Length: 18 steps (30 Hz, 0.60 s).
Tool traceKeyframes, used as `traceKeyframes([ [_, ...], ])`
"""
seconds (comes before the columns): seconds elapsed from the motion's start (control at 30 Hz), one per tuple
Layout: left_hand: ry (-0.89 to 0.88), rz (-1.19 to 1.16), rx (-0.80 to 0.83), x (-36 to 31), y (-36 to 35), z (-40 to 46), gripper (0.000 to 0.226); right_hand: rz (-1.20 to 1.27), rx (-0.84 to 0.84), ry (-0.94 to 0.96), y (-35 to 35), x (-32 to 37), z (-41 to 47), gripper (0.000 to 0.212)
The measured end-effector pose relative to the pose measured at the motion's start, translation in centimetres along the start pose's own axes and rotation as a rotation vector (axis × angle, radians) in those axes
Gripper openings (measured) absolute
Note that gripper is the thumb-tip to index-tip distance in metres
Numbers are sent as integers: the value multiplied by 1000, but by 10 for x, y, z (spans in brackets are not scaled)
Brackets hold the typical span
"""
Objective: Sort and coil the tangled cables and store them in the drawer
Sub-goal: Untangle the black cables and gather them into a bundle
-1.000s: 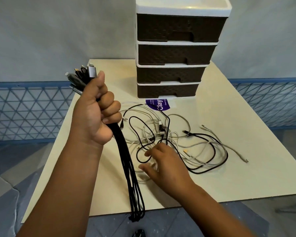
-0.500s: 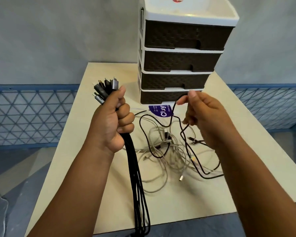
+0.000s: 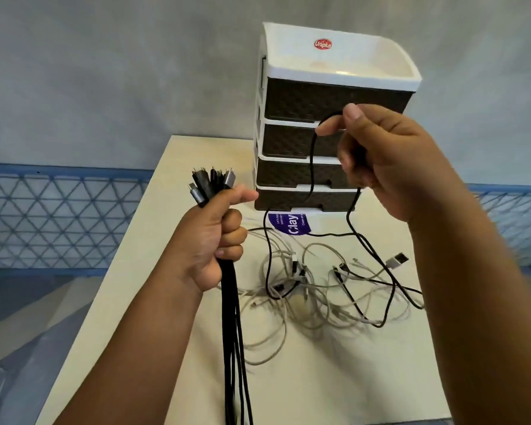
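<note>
Left hand [image 3: 210, 240] fisted tight round a bundle of black cables [image 3: 232, 326], plugs poking out up top, left of the drawer unit [image 3: 334, 118], cords dangling off the table [image 3: 334, 378] edge. Right hand [image 3: 390, 161] raised in front of the drawer unit, fingers curled, pinching one black cable [image 3: 311, 167] that loops down into the tangle of white and black cables [image 3: 325, 289] lying just below the unit. All four drawers closed. Purple sticker [image 3: 290, 223] at its foot.

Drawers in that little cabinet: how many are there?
4, stacked in the drawer unit at the table's far end: top drawer, second, third, bottom. All look closed; the right hand partly covers three.
</note>
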State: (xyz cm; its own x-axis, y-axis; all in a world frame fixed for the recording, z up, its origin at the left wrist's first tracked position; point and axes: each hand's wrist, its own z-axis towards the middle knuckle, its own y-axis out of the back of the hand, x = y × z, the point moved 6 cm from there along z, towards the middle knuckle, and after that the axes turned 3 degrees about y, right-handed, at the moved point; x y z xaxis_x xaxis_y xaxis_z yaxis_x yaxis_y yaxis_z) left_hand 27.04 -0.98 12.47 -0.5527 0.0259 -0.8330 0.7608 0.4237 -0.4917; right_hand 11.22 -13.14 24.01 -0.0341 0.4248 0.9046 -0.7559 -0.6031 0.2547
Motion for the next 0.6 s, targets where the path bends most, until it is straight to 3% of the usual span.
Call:
traceKeyframes([
  [0.13,-14,65,-3,10,-18,9,23,278,97,165,-3,36,8,34],
  [0.3,98,143,27,31,-38,19,45,380,-36,364,43,60,24,32],
  [0.4,105,182,33,36,-44,21,22,423,-125,333,82,46,35,32],
  [0.47,77,149,31,35,-46,22,14,344,-249,259,104,25,37,29],
  [0.53,31,70,50,30,-48,23,15,95,-356,111,117,-10,34,31],
  [0.6,-10,-7,69,22,-51,21,14,-223,-271,-118,111,-57,26,34],
])
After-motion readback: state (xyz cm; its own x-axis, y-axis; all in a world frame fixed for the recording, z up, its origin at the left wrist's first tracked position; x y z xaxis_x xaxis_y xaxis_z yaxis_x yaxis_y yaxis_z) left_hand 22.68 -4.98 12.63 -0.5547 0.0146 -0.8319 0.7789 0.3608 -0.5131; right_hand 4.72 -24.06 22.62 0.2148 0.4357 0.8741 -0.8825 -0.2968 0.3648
